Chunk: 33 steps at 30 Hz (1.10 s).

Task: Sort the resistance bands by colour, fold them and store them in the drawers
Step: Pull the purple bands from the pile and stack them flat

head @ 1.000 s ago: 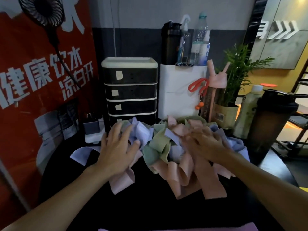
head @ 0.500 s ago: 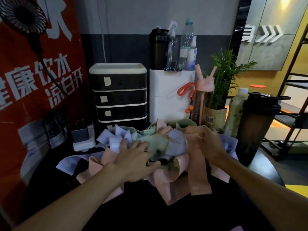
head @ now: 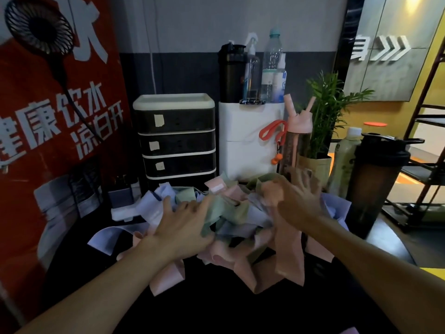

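Fanned wider than half a second ago, the fingers of my right hand (head: 298,203) blur at 2 o'clock over the heap of resistance bands (head: 231,210), a tangle of pink, lilac and green at the middle of the dark desk (head: 216,307). Whether that hand grips the pink band (head: 289,256) hanging below it, I cannot tell. My left hand (head: 183,227) has kept its place at 8 o'clock on the heap, fingers loose and spread, pressing down and holding nothing. Sorting has barely begun, to my eye: no colour lies apart. To do it well I would pin the tangle with the left, draw one pink strip free by its end, and lay pinks at 6 o'clock on bare desk. Drawers (head: 178,141), shut as far as shows, stand at 11 o'clock just behind the heap. At 3 o'clock, a dark shaker bottle (head: 375,184) is near enough to knock.
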Motion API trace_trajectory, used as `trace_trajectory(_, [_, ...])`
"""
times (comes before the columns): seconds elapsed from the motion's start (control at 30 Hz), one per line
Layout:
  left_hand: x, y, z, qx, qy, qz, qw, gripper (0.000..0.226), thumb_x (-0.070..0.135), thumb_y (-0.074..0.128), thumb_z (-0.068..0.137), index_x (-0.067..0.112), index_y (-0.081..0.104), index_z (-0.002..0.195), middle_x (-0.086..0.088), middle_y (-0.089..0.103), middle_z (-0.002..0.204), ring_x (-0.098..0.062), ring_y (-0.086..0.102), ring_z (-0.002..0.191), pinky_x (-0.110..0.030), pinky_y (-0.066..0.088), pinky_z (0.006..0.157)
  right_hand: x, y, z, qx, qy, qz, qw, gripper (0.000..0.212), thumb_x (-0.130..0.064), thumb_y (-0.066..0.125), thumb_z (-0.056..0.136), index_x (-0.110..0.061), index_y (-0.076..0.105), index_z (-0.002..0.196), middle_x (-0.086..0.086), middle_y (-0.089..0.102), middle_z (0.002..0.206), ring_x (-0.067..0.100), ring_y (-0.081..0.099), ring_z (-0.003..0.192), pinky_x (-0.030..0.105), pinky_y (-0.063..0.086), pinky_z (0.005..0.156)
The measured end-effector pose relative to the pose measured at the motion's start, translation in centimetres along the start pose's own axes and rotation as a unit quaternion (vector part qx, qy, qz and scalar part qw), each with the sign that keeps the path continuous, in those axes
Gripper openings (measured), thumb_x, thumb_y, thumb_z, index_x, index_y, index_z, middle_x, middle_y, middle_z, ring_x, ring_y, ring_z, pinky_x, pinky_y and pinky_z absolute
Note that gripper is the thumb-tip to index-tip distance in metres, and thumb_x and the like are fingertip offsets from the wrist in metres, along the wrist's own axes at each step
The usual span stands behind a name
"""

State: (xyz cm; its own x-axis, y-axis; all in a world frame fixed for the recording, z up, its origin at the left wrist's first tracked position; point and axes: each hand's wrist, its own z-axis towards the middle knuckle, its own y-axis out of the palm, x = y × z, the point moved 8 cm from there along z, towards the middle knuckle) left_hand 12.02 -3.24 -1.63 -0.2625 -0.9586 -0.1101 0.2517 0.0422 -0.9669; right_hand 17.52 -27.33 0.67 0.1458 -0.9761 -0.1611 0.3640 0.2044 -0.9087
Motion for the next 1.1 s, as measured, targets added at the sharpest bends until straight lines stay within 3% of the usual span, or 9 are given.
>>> trace_trajectory(0.17, [1.9, -1.3, 2.5, 0.011, 0.015, 0.014, 1.0, 0.065, 0.055, 0.03, 0.094, 0.037, 0.008, 0.152, -0.005, 0.044, 0.143, -0.029, 0.041, 0.132, -0.063, 0.017, 0.109, -4.9, 3.2, 0.1, -0.157, -0.116, 0.15, 0.969, 0.03, -0.021, 0.04, 0.102, -0.017, 0.053, 0.129, 0.007, 0.061, 0.116, 0.025, 0.056, 0.107, 0.026, 0.041, 0.083])
trace_trajectory(0.23, [3.2, -1.4, 4.1, -0.004, 0.04, -0.016, 0.999, 0.063, 0.052, 0.03, 0.097, 0.033, 0.012, 0.154, -0.002, 0.022, 0.16, -0.023, 0.023, 0.146, -0.062, 0.012, 0.114, -5.5, 5.1, -0.5, -0.239, -0.125, 0.147, 0.952, 0.022, -0.024, 0.037, 0.104, -0.018, 0.059, 0.101, 0.006, 0.057, 0.096, 0.022, 0.054, 0.09, 0.028, 0.036, 0.07])
trace_trajectory(0.3, [4.0, -0.1, 6.1, -0.036, 0.064, -0.047, 0.996, 0.061, 0.053, 0.025, 0.099, 0.031, 0.015, 0.155, 0.005, 0.014, 0.165, -0.019, 0.019, 0.149, -0.056, 0.018, 0.115, -5.2, 5.2, 0.3, -0.227, -0.134, 0.144, 0.954, 0.027, -0.024, 0.04, 0.103, -0.02, 0.056, 0.082, 0.003, 0.058, 0.089, 0.018, 0.053, 0.085, 0.033, 0.038, 0.072])
trace_trajectory(0.4, [4.3, 2.8, 6.8, -0.089, 0.091, -0.057, 0.99, 0.062, 0.061, 0.005, 0.089, 0.039, 0.033, 0.14, -0.001, 0.042, 0.149, -0.029, 0.043, 0.132, -0.051, 0.04, 0.095, -3.5, 5.0, 2.8, -0.168, -0.124, 0.2, 0.957, 0.031, -0.017, 0.045, 0.098, -0.03, 0.063, 0.077, 0.0, 0.066, 0.09, 0.016, 0.061, 0.085, 0.035, 0.045, 0.072])
trace_trajectory(0.5, [3.5, 5.3, 6.0, -0.095, 0.088, -0.068, 0.989, 0.088, 0.069, -0.01, 0.08, 0.035, 0.037, 0.145, -0.001, 0.037, 0.146, -0.029, 0.036, 0.131, -0.05, 0.039, 0.098, -2.6, 5.7, 5.4, -0.149, -0.11, 0.104, 0.977, 0.021, -0.024, 0.045, 0.095, -0.027, 0.065, 0.093, -0.001, 0.063, 0.103, 0.019, 0.06, 0.098, 0.03, 0.044, 0.08])
trace_trajectory(0.6, [2.6, 6.0, 5.4, -0.104, 0.06, -0.124, 0.985, 0.079, 0.076, 0.004, 0.083, 0.039, 0.027, 0.15, 0.001, 0.023, 0.15, -0.028, 0.024, 0.139, -0.052, 0.03, 0.109, -2.9, 6.8, 7.6, -0.142, -0.105, -0.025, 0.984, 0.028, -0.035, 0.039, 0.094, -0.022, 0.06, 0.109, 0.004, 0.054, 0.12, 0.026, 0.049, 0.117, 0.043, 0.04, 0.097])
trace_trajectory(0.77, [2.2, 6.5, 5.2, -0.126, 0.035, -0.15, 0.98, 0.068, 0.064, 0.033, 0.098, 0.049, -0.005, 0.153, 0.01, -0.012, 0.164, -0.021, -0.003, 0.152, -0.055, 0.008, 0.118, -4.5, 9.3, 9.3, -0.172, -0.094, 0.098, 0.976, 0.041, -0.036, 0.033, 0.101, -0.022, 0.048, 0.136, 0.009, 0.055, 0.125, 0.031, 0.053, 0.116, 0.043, 0.044, 0.097])
trace_trajectory(0.87, [2.1, 7.2, 5.6, -0.124, 0.042, -0.128, 0.983, 0.071, 0.063, 0.031, 0.098, 0.045, -0.01, 0.154, 0.01, -0.007, 0.165, -0.019, -0.002, 0.153, -0.056, 0.009, 0.117, -4.5, 11.1, 10.1, -0.212, -0.086, 0.108, 0.968, 0.045, -0.041, 0.031, 0.098, -0.03, 0.045, 0.139, 0.009, 0.056, 0.128, 0.033, 0.056, 0.11, 0.046, 0.046, 0.094])
trace_trajectory(1.1, [2.3, 7.2, 5.6, -0.104, 0.033, -0.121, 0.987, 0.07, 0.062, 0.028, 0.099, 0.041, -0.008, 0.155, 0.01, -0.001, 0.165, -0.015, 0.002, 0.151, -0.054, 0.01, 0.117, -4.0, 11.5, 10.6, -0.262, -0.044, 0.021, 0.964, 0.037, -0.028, 0.034, 0.101, -0.017, 0.051, 0.132, 0.011, 0.047, 0.138, 0.036, 0.039, 0.133, 0.052, 0.027, 0.111])
